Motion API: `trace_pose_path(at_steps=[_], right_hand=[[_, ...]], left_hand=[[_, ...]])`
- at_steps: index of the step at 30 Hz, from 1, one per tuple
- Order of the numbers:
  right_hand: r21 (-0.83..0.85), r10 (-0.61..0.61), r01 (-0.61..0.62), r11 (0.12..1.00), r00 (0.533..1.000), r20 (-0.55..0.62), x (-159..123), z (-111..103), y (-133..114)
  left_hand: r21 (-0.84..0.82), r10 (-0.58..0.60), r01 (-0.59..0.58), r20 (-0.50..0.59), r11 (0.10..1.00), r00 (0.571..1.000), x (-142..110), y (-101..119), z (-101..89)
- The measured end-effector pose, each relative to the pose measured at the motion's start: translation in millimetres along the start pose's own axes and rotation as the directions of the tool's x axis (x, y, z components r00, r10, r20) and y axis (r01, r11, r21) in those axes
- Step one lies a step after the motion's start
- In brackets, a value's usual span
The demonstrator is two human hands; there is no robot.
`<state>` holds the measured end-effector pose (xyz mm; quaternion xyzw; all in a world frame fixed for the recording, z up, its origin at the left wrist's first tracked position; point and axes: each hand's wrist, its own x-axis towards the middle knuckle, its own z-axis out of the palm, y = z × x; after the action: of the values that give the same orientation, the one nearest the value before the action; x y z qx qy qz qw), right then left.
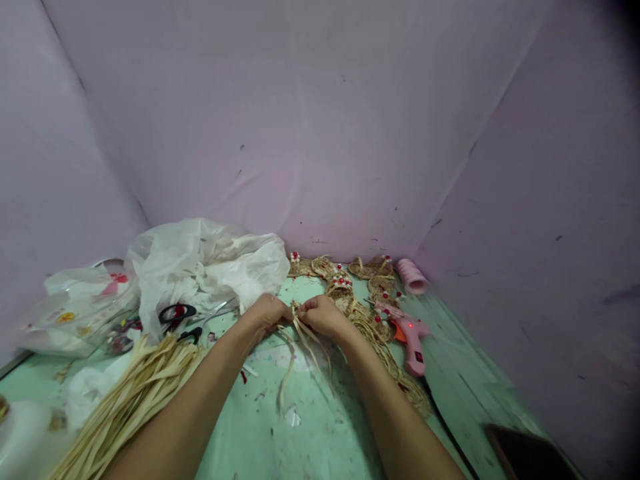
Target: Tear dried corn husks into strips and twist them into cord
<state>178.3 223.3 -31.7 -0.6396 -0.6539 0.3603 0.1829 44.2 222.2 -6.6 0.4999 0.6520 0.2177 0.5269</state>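
Both hands meet over the middle of the green table, their fingers pinched close together. My left hand point(270, 312) and my right hand point(320, 315) are closed on pale raffia strands point(310, 347), whose loose ends hang down toward me. A small knotted or braided bit shows between the fingertips; its details are too small to tell. Just right of my right hand lies a bundle of braided straw cord point(385, 350). Behind it are woven straw pieces point(327, 269) with red and white beads.
A pink glue gun point(411, 337) with a lit red light and black cord lies at right, near a pink thread spool point(413, 276). Left are white plastic bags point(200, 260), black-handled scissors point(177, 313) and a raffia bundle point(135, 393). A dark flat object point(530, 453) is front right.
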Motion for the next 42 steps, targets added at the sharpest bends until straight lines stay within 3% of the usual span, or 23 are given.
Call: trace_pose_path(at_steps=[6, 11, 15, 20, 25, 31, 38, 42], right_hand=[[-0.005, -0.06, 0.06, 0.998, 0.995, 0.082, -4.8, -3.0, -2.2], [-0.172, -0.082, 0.084, 0.982, 0.996, 0.017, -8.4, -8.1, -6.2], [-0.253, -0.033, 0.026, 0.967, 0.999, -0.022, -10.2, -10.9, -10.1], [-0.212, 0.115, -0.119, 0.97, 0.993, -0.03, -13.3, -12.0, -15.7], [-0.181, 0.084, -0.108, 0.978, 0.988, -0.133, -15.4, -14.2, -16.4], [-0.1, 0.127, -0.139, 0.985, 0.985, -0.115, -9.8, -13.8, -11.2], [-0.194, -0.028, 0.021, 0.981, 0.999, -0.035, -31.5, -8.7, -32.3], [-0.232, -0.129, 0.114, 0.966, 0.99, -0.053, -39.0, -4.0, -38.6]], left_hand=[[-0.022, 0.017, -0.017, 0.02, 1.0, 1.0, -2.3, 1.8, -0.2], [-0.009, 0.019, -0.019, 0.019, 1.0, 1.0, -5.8, 4.6, -0.1], [0.053, 0.05, -0.049, -0.014, 0.997, 0.999, -5.8, 4.4, 2.8], [0.089, 0.089, -0.084, -0.048, 0.992, 0.995, -1.4, -0.3, 7.9], [0.071, 0.102, -0.098, -0.061, 0.993, 0.993, -1.4, -0.7, 9.5], [0.127, 0.095, -0.087, -0.06, 0.988, 0.994, -3.6, 2.1, 9.5], [-0.038, -0.04, 0.043, 0.078, 0.998, 0.996, -3.7, 0.4, 2.5], [-0.083, 0.002, 0.008, 0.128, 0.997, 0.992, -2.0, -3.7, -4.3]])
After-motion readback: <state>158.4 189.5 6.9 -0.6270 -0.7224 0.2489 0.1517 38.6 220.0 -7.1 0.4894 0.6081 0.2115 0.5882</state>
